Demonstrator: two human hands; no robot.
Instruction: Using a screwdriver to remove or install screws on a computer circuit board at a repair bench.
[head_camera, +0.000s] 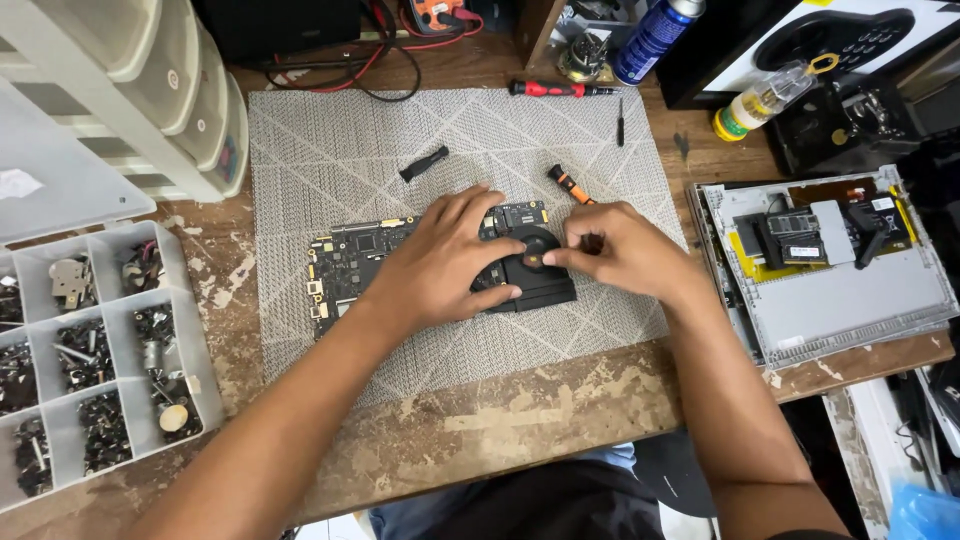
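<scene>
the left hand (450, 262) lies flat, fingers spread wide, pressing the black circuit board (350, 262) onto the grey mat (330, 150) at mid-table, while the right hand (618, 250) pinches narrow at the hub of the black cooling fan (532, 270) on the board's right end. both forearms reach in from the near edge, wrists low. the work looks best done with steady downward pressure and a light fingertip grip, well clear of the screw tray (90, 350) at left and the opened laptop shell (830, 270) at right.

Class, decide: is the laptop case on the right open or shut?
Open: the laptop case lies with its cover off, internal parts and boards exposed along its top half.
</scene>
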